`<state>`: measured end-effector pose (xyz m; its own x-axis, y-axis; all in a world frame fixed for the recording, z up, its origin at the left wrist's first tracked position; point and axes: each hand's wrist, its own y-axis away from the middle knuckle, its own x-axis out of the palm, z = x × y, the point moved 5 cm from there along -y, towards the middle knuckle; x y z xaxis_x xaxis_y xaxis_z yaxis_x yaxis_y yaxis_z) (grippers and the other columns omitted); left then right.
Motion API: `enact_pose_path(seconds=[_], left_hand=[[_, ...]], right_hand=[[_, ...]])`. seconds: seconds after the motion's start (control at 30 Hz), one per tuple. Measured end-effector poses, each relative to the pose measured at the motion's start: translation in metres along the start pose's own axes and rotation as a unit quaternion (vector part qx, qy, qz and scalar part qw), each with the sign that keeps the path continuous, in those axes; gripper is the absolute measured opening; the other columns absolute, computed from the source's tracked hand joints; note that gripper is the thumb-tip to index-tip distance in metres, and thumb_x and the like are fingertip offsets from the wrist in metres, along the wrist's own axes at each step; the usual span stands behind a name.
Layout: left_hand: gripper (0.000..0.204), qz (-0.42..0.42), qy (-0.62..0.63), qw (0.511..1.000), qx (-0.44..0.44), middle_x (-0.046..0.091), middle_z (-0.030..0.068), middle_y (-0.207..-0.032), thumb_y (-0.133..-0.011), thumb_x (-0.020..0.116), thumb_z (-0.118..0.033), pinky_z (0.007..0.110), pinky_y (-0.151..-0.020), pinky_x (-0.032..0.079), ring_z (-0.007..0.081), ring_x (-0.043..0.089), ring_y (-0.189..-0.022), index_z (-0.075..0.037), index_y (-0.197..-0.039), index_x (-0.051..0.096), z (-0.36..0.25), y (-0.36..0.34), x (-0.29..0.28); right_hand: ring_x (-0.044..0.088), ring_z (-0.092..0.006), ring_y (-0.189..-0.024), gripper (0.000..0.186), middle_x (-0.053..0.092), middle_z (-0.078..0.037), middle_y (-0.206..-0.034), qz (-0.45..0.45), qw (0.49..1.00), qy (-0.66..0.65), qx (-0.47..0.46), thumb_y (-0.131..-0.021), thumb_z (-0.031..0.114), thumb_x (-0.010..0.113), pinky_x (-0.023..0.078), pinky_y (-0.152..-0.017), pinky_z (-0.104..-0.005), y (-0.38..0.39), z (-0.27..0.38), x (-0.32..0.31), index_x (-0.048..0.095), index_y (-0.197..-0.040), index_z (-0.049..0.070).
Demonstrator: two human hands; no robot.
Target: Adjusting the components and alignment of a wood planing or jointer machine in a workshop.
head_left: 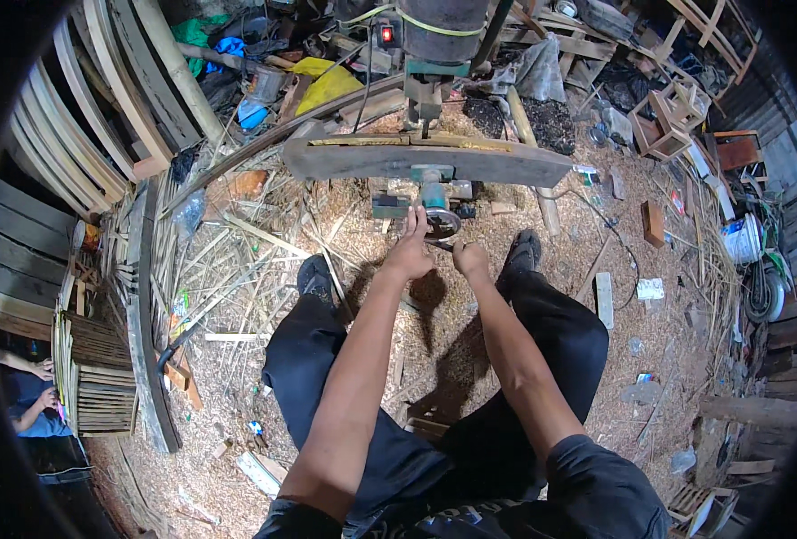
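Handwheel (443, 221) | left grip (409, 250) straight-fingered, beside it | right grip (471, 260) curled round handle (441, 245) | plank (506, 165) beyond

- Left hand (410, 250), fingers outstretched at the round wheel (443, 222), centre frame!
- Right hand (472, 260) curled on the dark handle (441, 244)!
- Grey board (430, 156) spanning upper centre!

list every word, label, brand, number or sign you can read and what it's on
Shirt: pale lettering, cut off by the lower edge; no full wording readable.
White bucket: markings too small to read.
White scrap on the floor: faint marks, too blurred to read.
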<state>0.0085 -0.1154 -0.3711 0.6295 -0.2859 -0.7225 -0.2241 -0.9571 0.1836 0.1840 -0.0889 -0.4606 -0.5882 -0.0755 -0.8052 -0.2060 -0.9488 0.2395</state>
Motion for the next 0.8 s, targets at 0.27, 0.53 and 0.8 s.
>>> enact_pose_path(seconds=[0.27, 0.53, 0.8], left_hand=[[0.104, -0.006, 0.011, 1.0, 0.017, 0.002, 0.0201, -0.158, -0.075, 0.064, -0.015, 0.04, -0.115, 0.026, 0.0358, 0.013, -0.145, -0.012, -0.152, -0.005, -0.011, -0.004, -0.005], [0.11, 0.007, 0.035, 0.999, -0.002, 0.002, 0.0234, -0.157, -0.071, 0.07, -0.016, 0.04, -0.118, 0.02, 0.0404, 0.01, -0.145, -0.012, -0.153, -0.003, 0.012, -0.01, -0.002], [0.099, -0.018, -0.025, 0.995, 0.098, 0.007, 0.0325, -0.153, -0.077, 0.065, -0.027, 0.044, -0.114, 0.027, 0.0489, 0.014, -0.14, 0.0, -0.15, 0.003, 0.015, -0.023, 0.025]], right_hand=[[0.061, -0.0493, -0.095, 0.052, 0.062, -0.036, -0.095, 0.05, 0.997, -0.046, 0.039, -0.091, 0.039, 0.05, 0.048, -0.087, -0.0515, -0.016, -0.007, -0.006, 0.066, -0.091, -0.01], [0.059, -0.0418, -0.097, 0.048, 0.061, -0.029, -0.103, -0.301, 0.863, -0.26, -0.312, -0.089, 0.037, 0.063, 0.046, -0.085, -0.046, -0.036, 0.174, -0.226, 0.057, -0.108, -0.006], [0.062, -0.0191, -0.097, 0.062, 0.064, -0.014, -0.107, -0.453, 0.735, -0.266, -0.428, -0.091, 0.055, 0.055, 0.05, -0.084, -0.0333, -0.062, 0.346, -0.47, 0.054, -0.119, 0.0]])
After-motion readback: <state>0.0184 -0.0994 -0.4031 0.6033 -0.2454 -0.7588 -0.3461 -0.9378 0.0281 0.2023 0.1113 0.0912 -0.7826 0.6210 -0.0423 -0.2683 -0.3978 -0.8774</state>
